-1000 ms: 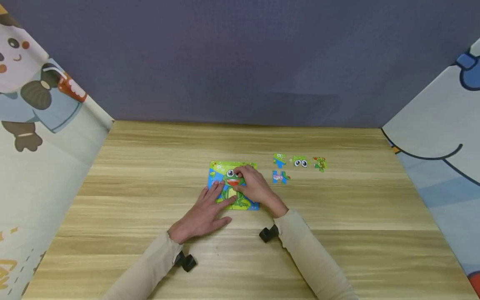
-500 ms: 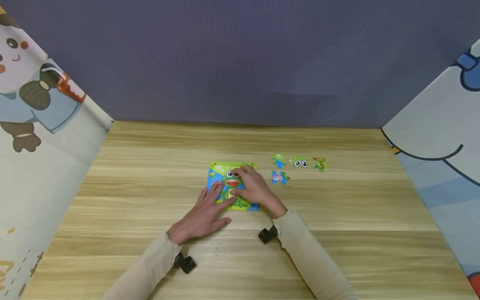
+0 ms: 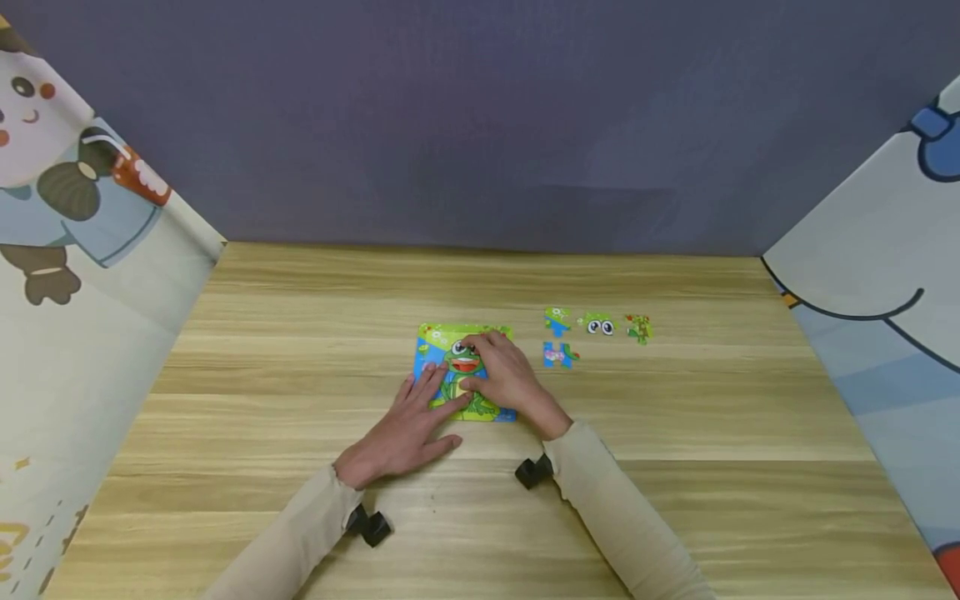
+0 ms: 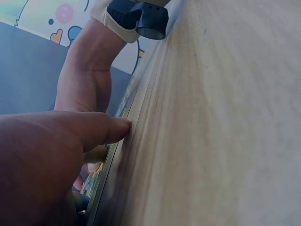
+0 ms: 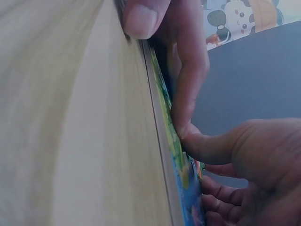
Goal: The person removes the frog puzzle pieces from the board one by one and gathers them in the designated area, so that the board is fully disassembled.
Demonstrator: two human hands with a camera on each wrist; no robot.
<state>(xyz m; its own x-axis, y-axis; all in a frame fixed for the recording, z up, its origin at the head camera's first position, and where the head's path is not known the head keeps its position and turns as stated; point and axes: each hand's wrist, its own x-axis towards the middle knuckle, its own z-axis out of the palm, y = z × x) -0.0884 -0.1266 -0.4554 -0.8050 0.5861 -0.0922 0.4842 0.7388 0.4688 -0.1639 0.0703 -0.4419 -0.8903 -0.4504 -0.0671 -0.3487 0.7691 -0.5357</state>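
Observation:
A frog jigsaw puzzle board [image 3: 442, 332] lies flat on the wooden table. My left hand [image 3: 405, 435] rests on its lower left part with fingers spread, and its thumb [image 4: 110, 129] lies on the wood beside the board's edge. My right hand [image 3: 513, 379] bends over the frog's face. Its thumb and fingertips stand around a puzzle piece [image 3: 463, 365] showing the frog's red mouth, pinching it against the board. The right wrist view shows that hand's thumb [image 5: 207, 146] at the board's surface, close to a left finger. The hands cover the board's right and lower left parts.
To the board's right lie several loose pieces: a green and blue piece [image 3: 557, 319], an eyes piece [image 3: 600, 325], a brown and green piece [image 3: 640, 329], and a blue and pink piece [image 3: 558, 355]. A dark panel [image 3: 480, 125] stands along the table's far edge.
My right hand has shifted slightly left over the frog, its thumb lower and farther left on the belly. The left hand and the loose pieces have kept their places.

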